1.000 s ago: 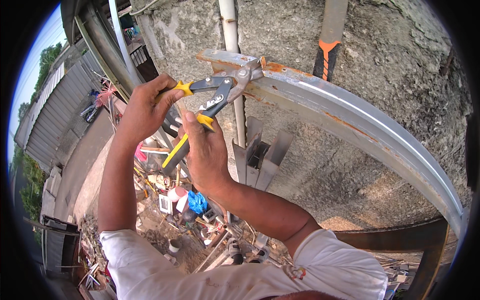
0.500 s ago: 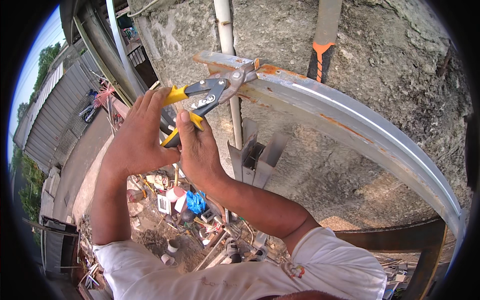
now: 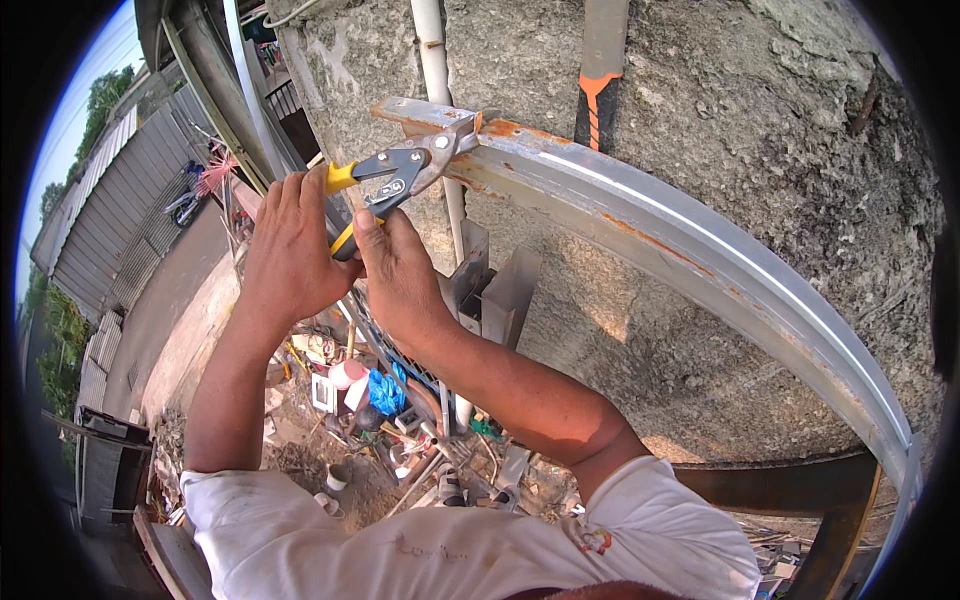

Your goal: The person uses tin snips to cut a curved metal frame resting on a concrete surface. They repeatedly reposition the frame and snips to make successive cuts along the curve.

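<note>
My left hand (image 3: 290, 250) is wrapped round the upper yellow-and-black handle of a pair of tin snips (image 3: 400, 188). Closed on the lower handle is my right hand (image 3: 405, 285), its thumb lying along the grip. The jaws sit across the rusty left end of a long grey metal channel (image 3: 640, 205), beside a short end piece (image 3: 415, 110). From where I look, the exact bite of the blades is hidden by the metal.
A rough concrete wall (image 3: 700, 120) rises behind the channel, with a pale pipe (image 3: 432, 55) running down it. A flat grey tool with an orange-and-black end (image 3: 597, 95) is against the wall. Below stand upright metal profiles (image 3: 508, 300) and scattered debris with a blue plastic bag (image 3: 386, 390).
The snips' handles have come closer together as my hands squeezed. The wall and channel now appear shifted slightly left in the view.
</note>
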A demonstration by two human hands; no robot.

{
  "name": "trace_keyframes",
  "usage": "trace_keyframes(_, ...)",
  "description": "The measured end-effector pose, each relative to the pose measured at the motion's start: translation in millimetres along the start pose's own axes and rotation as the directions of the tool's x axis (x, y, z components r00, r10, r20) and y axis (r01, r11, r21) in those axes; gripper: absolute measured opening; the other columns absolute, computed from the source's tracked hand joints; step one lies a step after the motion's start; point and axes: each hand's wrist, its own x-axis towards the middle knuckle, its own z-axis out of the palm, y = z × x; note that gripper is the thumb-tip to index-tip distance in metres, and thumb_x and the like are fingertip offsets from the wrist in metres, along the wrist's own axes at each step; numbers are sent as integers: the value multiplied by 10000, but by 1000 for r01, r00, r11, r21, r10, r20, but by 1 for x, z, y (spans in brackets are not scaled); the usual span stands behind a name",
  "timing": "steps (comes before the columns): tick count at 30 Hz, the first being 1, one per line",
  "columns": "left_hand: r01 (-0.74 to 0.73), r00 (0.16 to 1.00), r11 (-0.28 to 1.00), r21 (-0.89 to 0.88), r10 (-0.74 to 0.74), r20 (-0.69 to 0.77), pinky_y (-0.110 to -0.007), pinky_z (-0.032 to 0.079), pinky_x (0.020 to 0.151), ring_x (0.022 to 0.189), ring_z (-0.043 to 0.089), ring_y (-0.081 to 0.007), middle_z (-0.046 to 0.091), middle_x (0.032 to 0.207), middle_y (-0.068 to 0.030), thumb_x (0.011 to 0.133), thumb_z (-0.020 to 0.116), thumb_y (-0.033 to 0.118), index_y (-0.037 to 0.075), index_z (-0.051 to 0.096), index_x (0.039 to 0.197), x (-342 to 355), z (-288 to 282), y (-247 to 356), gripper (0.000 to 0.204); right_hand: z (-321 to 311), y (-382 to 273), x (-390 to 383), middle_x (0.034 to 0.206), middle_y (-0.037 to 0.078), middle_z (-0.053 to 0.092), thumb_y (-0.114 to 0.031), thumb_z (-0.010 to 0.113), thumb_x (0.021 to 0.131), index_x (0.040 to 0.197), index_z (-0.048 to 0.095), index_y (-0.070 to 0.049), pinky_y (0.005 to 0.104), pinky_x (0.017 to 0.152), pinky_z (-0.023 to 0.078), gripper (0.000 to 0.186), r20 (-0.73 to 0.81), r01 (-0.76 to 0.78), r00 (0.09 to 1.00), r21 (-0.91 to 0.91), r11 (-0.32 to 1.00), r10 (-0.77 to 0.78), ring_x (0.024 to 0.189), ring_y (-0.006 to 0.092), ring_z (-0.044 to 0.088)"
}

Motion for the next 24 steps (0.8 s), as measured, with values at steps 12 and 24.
trace_keyframes(12,35,998,995,98,-29,-55,-485,413,1064,1227,506,-427,549,1281,-238,723,705,62,-15,469,1387,7,-1,-3,710,-118,-163,-148,1112,177,545,-179,746,913,1224,552,-41,412,762,502,391,504,729,678,-549,408,-534,949,277,591)
trace_keyframes(24,39,998,996,-86,-35,56,-507,470,919,1032,594,-445,615,1076,-218,692,712,93,-3,514,1200,12,12,-16,553,-112,-309,-66,989,94,697,-178,761,912,1077,676,-41,318,617,507,231,819,633,459,-574,-519,-346,710,202,638)
